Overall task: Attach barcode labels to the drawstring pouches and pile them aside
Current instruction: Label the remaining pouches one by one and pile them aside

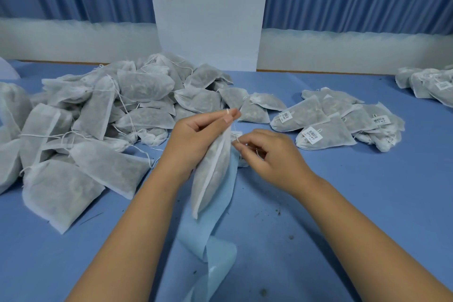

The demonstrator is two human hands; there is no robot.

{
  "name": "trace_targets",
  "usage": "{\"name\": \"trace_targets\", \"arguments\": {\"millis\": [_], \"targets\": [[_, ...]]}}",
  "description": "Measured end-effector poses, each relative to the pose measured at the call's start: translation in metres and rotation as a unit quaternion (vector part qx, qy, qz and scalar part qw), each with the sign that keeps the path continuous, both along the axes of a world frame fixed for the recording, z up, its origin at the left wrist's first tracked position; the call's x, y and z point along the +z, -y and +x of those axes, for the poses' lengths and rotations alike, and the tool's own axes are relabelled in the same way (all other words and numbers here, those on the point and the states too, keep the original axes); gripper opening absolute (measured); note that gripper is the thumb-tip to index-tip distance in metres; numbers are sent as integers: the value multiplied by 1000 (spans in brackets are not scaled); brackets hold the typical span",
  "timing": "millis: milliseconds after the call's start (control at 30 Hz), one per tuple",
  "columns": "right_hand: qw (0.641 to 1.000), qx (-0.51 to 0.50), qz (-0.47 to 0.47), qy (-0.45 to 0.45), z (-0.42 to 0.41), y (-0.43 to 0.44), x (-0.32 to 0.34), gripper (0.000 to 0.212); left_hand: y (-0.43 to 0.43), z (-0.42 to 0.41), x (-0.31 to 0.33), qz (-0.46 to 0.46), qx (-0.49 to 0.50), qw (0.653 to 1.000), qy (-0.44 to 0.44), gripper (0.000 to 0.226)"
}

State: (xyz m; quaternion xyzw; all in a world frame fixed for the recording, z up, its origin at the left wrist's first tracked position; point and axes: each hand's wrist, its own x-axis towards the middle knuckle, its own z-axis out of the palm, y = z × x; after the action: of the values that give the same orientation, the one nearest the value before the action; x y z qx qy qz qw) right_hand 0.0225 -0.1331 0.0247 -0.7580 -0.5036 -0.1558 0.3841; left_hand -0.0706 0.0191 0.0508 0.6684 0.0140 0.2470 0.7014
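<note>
**Label (pixel 236 134) half hidden behind the held pouch (pixel 210 174)**

The print of the label cannot be read. The pouch is held tilted over the blue table (pixel 343 203) by the left hand (pixel 196 137), and its drawstring (pixel 228 112) is pinched at the fingertips. The drawstring is pinched also by the right hand (pixel 272 154), fingers curled narrow.

Free tabletop (pixel 355 203) near right; pouch heap (pixel 98 117) left, labelled pile (pixel 338 120) beyond.
</note>
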Motion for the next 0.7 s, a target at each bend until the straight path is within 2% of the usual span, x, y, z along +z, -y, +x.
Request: {"name": "trace_targets", "arguments": {"millis": [100, 200, 300, 400, 533, 600, 700], "targets": [[998, 7, -5, 58, -5, 1, 3, 15, -7, 0, -4, 129, 58, 989, -28, 17], [992, -23, 64, 103, -2, 5, 9, 16, -6, -3, -4, 226, 17, 972, -62, 16], [989, -41, 133, 51, 2, 6, 11, 8, -3, -7, 2, 207, -62, 973, -83, 12], [978, 1, 167, -122, 1, 2, 12, 9, 1, -7, 3, 173, -102, 975, -94, 17], [955, 42, 78, -283, -3, -3, 10, 15, 2, -6, 3, 97, -112, 984, -99, 22], [954, 9, 67, -291, -3, -4, 8, 22, 0, -5, 2, 75, -96, 987, -102, 27], [957, -44, 122, -260, -3, -4, 11, 24, -2, -3, 1, 45, -62, 991, -111, 31]]}}
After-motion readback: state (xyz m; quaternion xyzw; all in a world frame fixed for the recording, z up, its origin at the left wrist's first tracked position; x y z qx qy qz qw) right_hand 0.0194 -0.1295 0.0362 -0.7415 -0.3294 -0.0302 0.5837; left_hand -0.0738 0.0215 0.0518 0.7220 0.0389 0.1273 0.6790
